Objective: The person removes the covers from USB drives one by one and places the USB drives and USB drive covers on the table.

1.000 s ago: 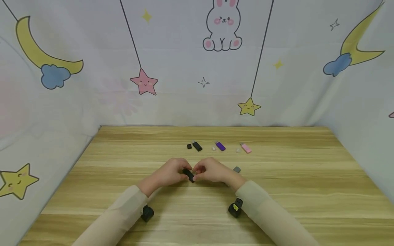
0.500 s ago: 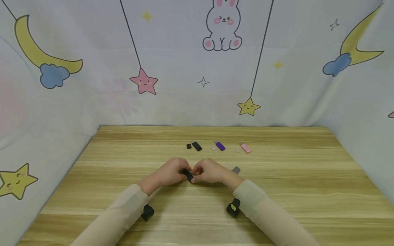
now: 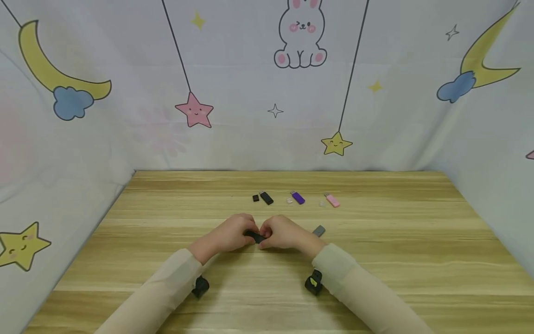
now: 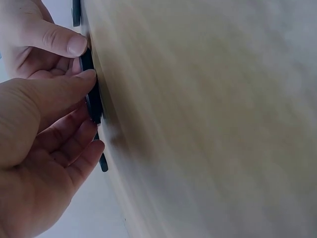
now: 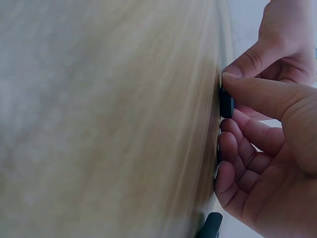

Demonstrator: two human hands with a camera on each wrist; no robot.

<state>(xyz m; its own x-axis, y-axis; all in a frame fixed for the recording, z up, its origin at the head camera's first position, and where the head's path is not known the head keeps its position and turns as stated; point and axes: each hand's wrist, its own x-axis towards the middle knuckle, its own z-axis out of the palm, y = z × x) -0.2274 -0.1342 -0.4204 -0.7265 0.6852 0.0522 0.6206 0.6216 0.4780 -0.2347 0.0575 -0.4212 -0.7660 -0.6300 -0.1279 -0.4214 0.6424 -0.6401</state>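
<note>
Both hands meet at the middle of the wooden table (image 3: 375, 260) around a small black USB stick (image 3: 254, 237). My left hand (image 3: 233, 234) pinches one end of the black stick (image 4: 92, 101) between thumb and fingers. My right hand (image 3: 280, 232) pinches the other end of the black stick (image 5: 226, 103) with its thumb on top. Most of the stick is hidden by the fingers. A grey cap-like piece (image 3: 319, 230) lies just right of the right hand.
Farther back lie a black USB stick (image 3: 266, 198) with its black cap (image 3: 256, 198), a purple stick (image 3: 298, 198) with a clear cap (image 3: 289, 201), and a pink stick (image 3: 332, 200) with a clear cap (image 3: 322, 203). Printed cloth walls surround the table.
The hands have drawn a little closer together around the black stick, which now lies more level. Nothing else has moved.
</note>
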